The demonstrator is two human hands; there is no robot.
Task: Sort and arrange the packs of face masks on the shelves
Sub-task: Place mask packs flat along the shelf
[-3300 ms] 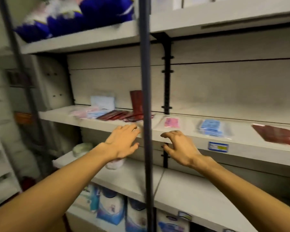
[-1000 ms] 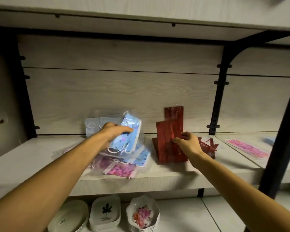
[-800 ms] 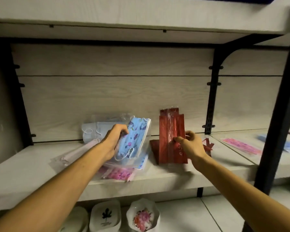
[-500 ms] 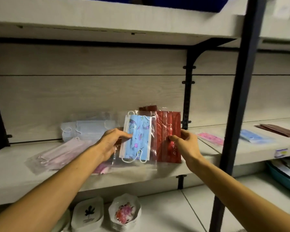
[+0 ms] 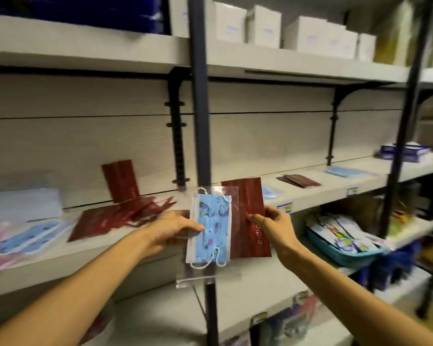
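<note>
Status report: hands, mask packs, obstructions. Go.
Left hand pinches blue floral pack. Right hand pinches dark red pack. Both off the shelf. Black upright post directly behind.

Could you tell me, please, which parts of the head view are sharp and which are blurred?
Head view: the blue patterned mask pack and the dark red mask pack held in the left hand and right hand are fairly sharp; the frame's edges smear with motion blur, and wide-angle distortion bends the shelves.
</note>
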